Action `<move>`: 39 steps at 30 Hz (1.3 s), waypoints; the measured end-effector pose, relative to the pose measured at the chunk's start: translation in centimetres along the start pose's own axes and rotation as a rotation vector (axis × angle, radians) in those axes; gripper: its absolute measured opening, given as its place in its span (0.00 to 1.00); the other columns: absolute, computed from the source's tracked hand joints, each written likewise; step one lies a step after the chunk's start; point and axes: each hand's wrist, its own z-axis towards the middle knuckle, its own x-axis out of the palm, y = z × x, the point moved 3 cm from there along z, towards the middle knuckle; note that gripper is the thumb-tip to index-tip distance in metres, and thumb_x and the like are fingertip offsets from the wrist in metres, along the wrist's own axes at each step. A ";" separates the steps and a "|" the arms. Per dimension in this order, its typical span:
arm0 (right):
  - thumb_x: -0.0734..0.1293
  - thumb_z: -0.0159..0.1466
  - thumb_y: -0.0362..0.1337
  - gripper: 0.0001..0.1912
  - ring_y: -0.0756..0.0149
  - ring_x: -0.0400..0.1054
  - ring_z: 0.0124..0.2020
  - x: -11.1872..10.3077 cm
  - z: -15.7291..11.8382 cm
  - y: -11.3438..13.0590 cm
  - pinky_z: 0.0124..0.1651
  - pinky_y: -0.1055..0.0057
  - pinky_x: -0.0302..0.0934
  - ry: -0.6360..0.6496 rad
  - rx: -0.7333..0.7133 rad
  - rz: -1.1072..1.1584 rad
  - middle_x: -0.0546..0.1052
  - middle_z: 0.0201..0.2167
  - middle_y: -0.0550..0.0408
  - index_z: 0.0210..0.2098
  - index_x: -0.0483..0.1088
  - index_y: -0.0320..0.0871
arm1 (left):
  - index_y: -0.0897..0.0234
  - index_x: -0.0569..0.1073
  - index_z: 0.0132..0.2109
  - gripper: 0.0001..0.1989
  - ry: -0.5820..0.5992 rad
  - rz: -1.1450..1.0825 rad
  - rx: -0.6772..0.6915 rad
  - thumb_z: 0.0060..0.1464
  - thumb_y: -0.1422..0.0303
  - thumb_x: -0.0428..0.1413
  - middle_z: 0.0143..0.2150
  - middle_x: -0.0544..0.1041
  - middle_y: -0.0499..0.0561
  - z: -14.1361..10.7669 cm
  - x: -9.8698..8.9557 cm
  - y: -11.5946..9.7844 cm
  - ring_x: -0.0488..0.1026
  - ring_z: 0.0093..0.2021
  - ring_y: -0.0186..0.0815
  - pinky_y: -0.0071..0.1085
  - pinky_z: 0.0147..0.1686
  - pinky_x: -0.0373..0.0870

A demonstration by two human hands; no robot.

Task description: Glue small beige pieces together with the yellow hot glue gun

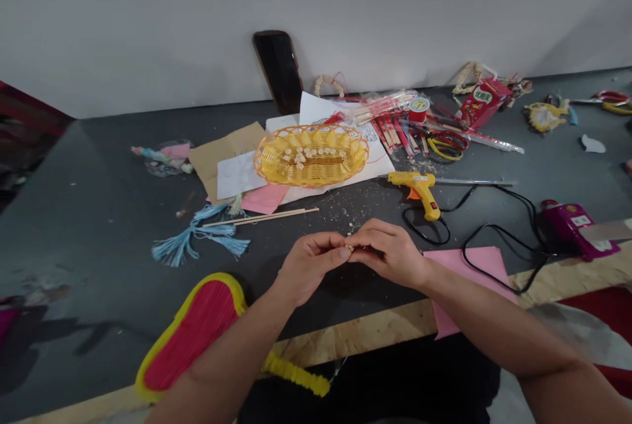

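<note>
My left hand (316, 261) and my right hand (388, 253) meet over the dark table near its front edge. Both are closed, pinching a small pale beige piece (350, 248) between thumbs and fingertips; most of it is hidden, so its kind cannot be made out. Beyond them sits a yellow woven basket (311, 177) with several small beige pieces in it. Pale crumbs are scattered on the table between hands and basket. Two thin wooden sticks (276, 216) and a blue tassel (197, 236) lie to the left.
On the right lie a yellow glue gun (417, 190) with a black cord, pink paper (474, 272) and a purple device (575, 230). Scissors (447, 146) and red-wrapped sticks are behind. A phone (279, 68) leans on the wall. A red-and-yellow paddle shape (197, 325) lies front left.
</note>
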 end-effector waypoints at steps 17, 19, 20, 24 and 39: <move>0.65 0.68 0.36 0.09 0.66 0.70 0.40 -0.5 0.2 0.1 0.44 0.68 0.70 -0.030 -0.028 -0.108 0.75 0.37 0.49 0.44 0.74 0.42 | 0.65 0.80 0.29 0.14 -0.017 0.014 0.055 0.38 0.61 0.71 0.26 0.75 0.47 0.0 -0.1 0.2 0.67 0.29 0.28 0.26 0.34 0.62; 0.66 0.67 0.37 0.08 0.66 0.70 0.39 -0.6 0.3 0.0 0.43 0.68 0.70 -0.038 -0.036 -0.130 0.76 0.36 0.50 0.43 0.74 0.42 | 0.66 0.80 0.28 0.15 0.000 0.024 0.048 0.39 0.59 0.70 0.25 0.74 0.46 0.0 0.0 0.1 0.65 0.28 0.28 0.26 0.32 0.60; 0.66 0.67 0.38 0.08 0.66 0.70 0.38 -0.6 0.3 0.0 0.43 0.68 0.70 -0.038 -0.041 -0.136 0.76 0.36 0.50 0.42 0.74 0.42 | 0.67 0.79 0.28 0.15 0.008 0.024 0.042 0.39 0.59 0.70 0.24 0.73 0.46 0.0 0.0 0.1 0.65 0.28 0.28 0.26 0.31 0.60; 0.67 0.66 0.42 0.11 0.66 0.71 0.38 -0.6 0.3 0.0 0.43 0.68 0.70 -0.031 -0.049 -0.119 0.76 0.36 0.50 0.43 0.74 0.43 | 0.67 0.79 0.27 0.16 0.020 0.010 0.021 0.38 0.59 0.70 0.24 0.73 0.47 0.0 0.2 0.0 0.64 0.28 0.28 0.26 0.31 0.59; 0.68 0.65 0.33 0.08 0.66 0.72 0.40 -0.3 0.1 -0.1 0.45 0.69 0.71 -0.031 -0.002 -0.070 0.77 0.36 0.51 0.44 0.74 0.44 | 0.67 0.79 0.27 0.14 -0.002 -0.013 0.020 0.38 0.61 0.71 0.24 0.72 0.46 0.0 0.2 -0.2 0.63 0.27 0.27 0.26 0.31 0.59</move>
